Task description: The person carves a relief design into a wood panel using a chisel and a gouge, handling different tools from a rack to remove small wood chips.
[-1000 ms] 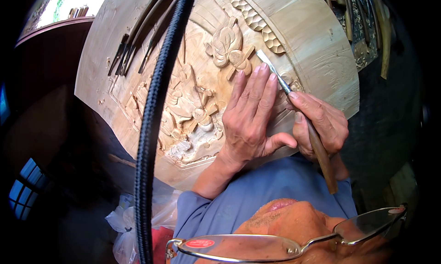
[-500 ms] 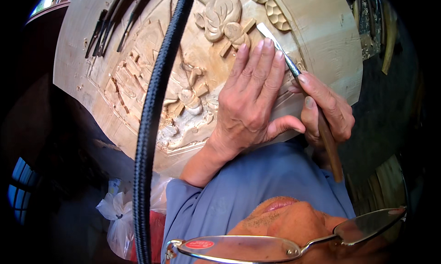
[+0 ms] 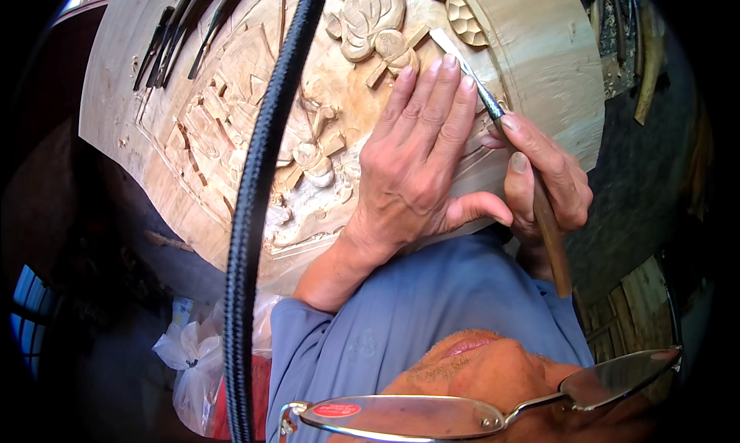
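Note:
My right hand [image 3: 551,169] is wrapped round the brown wooden handle of a carving chisel [image 3: 549,227], its thumb and forefinger close to the metal shank. The chisel slants up and to the left, and its pale, flat blade end lies over the carved wood panel [image 3: 555,65] beside a rounded raised shape. Stretched out flat, my left hand [image 3: 416,158] rests on the panel, fingertips by the blade and thumb pointing toward my right hand. Raised relief [image 3: 374,19] shows beyond the left fingers. What lies under the left palm is hidden.
Several dark-handled carving tools [image 3: 177,38] lie at the panel's upper left. More tools [image 3: 651,65] are off the right edge. A black braided cable [image 3: 258,181] crosses the view in front of the panel. A tied plastic bag [image 3: 193,366] is at lower left.
The panel and its tools appear slightly further left and up in the view. Both hands keep nearly the same pose, with the chisel tip shifted slightly upward.

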Demonstrator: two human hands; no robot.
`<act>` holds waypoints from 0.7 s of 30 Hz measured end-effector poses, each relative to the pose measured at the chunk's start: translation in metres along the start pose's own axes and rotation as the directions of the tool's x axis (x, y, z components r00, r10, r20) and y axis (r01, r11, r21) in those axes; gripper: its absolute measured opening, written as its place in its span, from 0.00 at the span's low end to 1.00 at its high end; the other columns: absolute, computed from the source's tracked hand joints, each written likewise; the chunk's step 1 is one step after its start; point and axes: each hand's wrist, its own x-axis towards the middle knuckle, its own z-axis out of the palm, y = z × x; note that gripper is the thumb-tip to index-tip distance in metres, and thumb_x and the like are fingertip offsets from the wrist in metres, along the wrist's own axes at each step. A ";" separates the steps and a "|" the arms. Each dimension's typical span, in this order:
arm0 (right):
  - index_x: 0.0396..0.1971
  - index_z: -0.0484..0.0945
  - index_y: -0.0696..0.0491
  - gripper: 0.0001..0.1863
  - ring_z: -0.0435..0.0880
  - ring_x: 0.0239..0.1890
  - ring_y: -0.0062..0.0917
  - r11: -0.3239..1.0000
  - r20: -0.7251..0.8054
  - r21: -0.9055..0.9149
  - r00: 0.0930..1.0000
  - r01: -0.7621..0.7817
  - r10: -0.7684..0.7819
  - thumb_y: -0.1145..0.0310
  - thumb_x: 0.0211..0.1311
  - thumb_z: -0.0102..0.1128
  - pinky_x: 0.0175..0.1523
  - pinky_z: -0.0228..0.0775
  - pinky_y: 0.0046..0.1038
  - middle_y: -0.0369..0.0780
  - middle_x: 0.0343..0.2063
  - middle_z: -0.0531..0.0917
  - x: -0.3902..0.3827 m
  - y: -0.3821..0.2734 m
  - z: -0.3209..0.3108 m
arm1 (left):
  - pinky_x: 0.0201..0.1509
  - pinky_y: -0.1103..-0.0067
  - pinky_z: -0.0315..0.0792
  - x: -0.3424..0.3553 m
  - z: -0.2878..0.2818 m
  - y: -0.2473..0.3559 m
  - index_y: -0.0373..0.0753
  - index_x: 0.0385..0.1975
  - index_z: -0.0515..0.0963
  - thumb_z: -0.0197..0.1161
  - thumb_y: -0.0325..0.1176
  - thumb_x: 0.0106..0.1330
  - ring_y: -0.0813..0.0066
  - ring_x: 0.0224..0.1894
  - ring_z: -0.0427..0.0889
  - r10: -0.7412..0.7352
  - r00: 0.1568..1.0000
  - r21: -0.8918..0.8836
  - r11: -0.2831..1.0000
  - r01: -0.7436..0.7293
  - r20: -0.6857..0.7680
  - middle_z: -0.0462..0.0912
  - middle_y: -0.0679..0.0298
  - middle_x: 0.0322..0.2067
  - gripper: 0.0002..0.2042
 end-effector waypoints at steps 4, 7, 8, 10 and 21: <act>0.48 0.86 0.71 0.16 0.97 0.41 0.47 1.000 0.026 -0.006 0.999 0.018 -0.018 0.86 0.60 0.62 0.48 0.93 0.40 0.54 0.39 0.92 0.000 -0.002 -0.003 | 0.77 0.48 0.71 0.000 -0.002 0.003 0.23 0.68 0.78 0.60 0.81 0.63 0.37 0.71 0.81 0.012 0.999 -0.015 1.000 -0.013 -0.039 0.82 0.34 0.66 0.57; 0.49 0.86 0.71 0.17 0.97 0.41 0.47 1.000 0.034 0.010 0.999 0.012 -0.012 0.86 0.60 0.62 0.47 0.93 0.40 0.54 0.39 0.92 0.000 -0.003 -0.003 | 0.76 0.48 0.72 0.000 -0.003 0.003 0.23 0.67 0.79 0.60 0.81 0.63 0.37 0.71 0.82 0.015 0.999 -0.022 1.000 -0.016 -0.045 0.82 0.34 0.65 0.57; 0.49 0.86 0.71 0.17 0.97 0.40 0.46 1.000 0.034 0.018 0.999 0.006 -0.006 0.86 0.60 0.62 0.47 0.93 0.39 0.54 0.39 0.92 0.000 -0.003 -0.003 | 0.76 0.48 0.72 0.000 -0.003 0.003 0.23 0.67 0.79 0.60 0.81 0.63 0.37 0.70 0.82 0.017 0.998 -0.027 0.999 -0.019 -0.054 0.82 0.34 0.65 0.56; 0.49 0.86 0.71 0.16 0.97 0.41 0.46 1.000 0.034 0.000 0.999 0.010 -0.010 0.85 0.61 0.62 0.47 0.93 0.39 0.54 0.39 0.92 -0.001 -0.006 -0.002 | 0.75 0.48 0.73 -0.001 -0.002 0.002 0.23 0.67 0.79 0.61 0.80 0.63 0.37 0.69 0.83 0.021 0.997 -0.033 0.999 -0.023 -0.073 0.82 0.34 0.65 0.56; 0.49 0.85 0.70 0.16 0.97 0.43 0.47 0.997 0.061 -0.072 0.998 -0.018 0.022 0.85 0.61 0.63 0.48 0.93 0.40 0.53 0.39 0.92 0.001 -0.019 0.002 | 0.75 0.48 0.73 -0.002 -0.005 0.001 0.22 0.67 0.79 0.59 0.80 0.65 0.38 0.69 0.84 0.003 0.996 -0.086 0.996 -0.011 -0.091 0.83 0.33 0.64 0.56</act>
